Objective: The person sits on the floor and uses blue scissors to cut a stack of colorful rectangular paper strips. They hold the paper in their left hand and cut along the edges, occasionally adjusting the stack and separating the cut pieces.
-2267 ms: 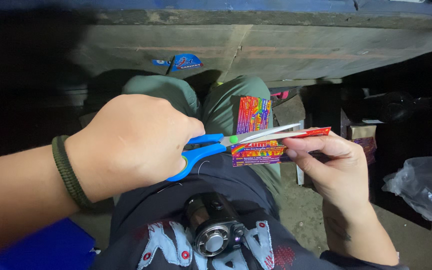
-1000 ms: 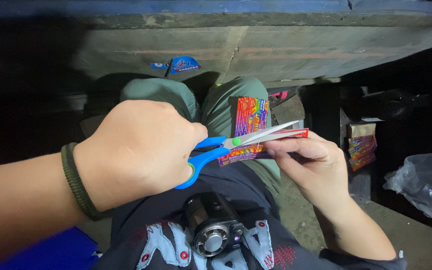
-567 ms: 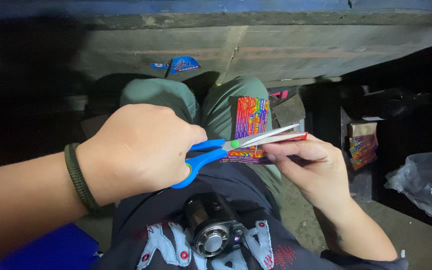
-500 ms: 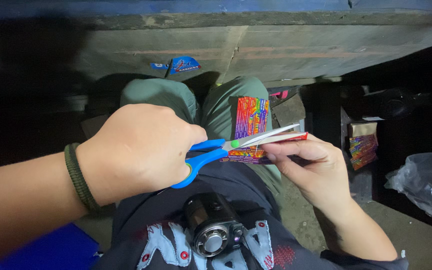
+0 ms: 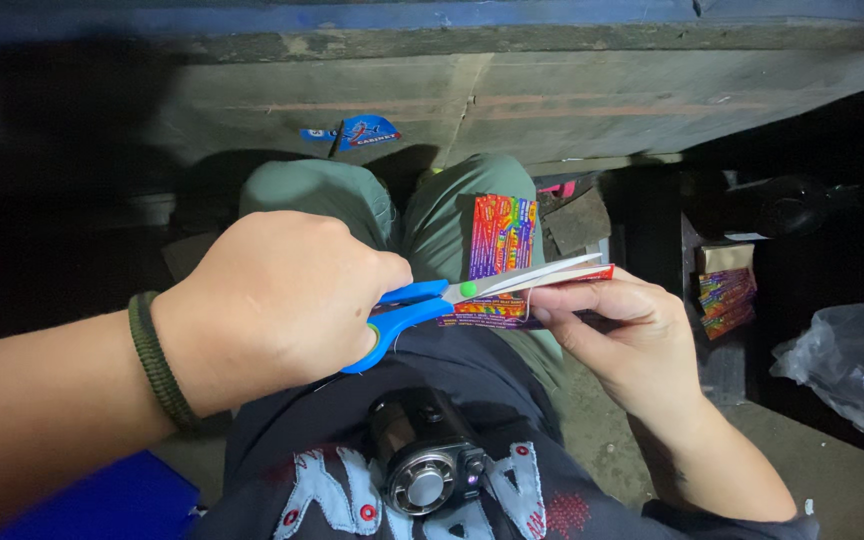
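My left hand [image 5: 272, 300] grips blue-handled scissors [image 5: 432, 297] with a green pivot dot, blades pointing right. Their silver blades lie along the top edge of a colourful printed card [image 5: 487, 311], which my right hand [image 5: 632, 335] pinches from the right between thumb and fingers. A dark braided band circles my left wrist. A second colourful card piece [image 5: 502, 235] rests on my right thigh, just behind the scissors.
I sit with green trousers [image 5: 352, 195] against a grey wooden board [image 5: 552, 105]. A small round fan device [image 5: 427, 460] hangs at my chest. Stacks of colourful cards [image 5: 724, 297] sit right, beside a clear plastic bag [image 5: 852, 375]. A blue object [image 5: 112, 500] lies lower left.
The card has been drawn left under the blades and less of it shows past my right fingers. Both hands stay nearly where they were over the last half second.
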